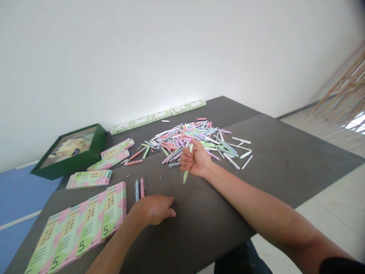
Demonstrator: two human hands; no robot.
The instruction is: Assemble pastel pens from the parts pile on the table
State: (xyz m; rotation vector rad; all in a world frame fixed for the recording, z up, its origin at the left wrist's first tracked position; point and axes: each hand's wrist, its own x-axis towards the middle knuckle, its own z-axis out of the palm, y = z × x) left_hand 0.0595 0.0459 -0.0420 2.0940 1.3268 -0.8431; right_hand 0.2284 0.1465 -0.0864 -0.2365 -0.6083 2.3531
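My right hand (195, 158) is closed around a green pen (185, 177), whose tip points down toward the table, at the near edge of a large pile of pastel pens (188, 137). Lower and to the left, my left hand (159, 209) is held low over the table, thumb and a finger apart, with nothing seen between them; its other fingers are hidden. Just behind it a blue pen (137, 189) and a pink pen (142, 187) lie side by side. Left of those, several pink and green boxes marked 5 (114, 207) lie in a row.
A green box (98, 146) with packaging inside stands at the back left. Several flat pale boxes (161, 115) line the wall side of the dark table (273, 152). More pink and green packets (89, 178) lie near the green box. Wooden poles (342, 83) are at the far right.
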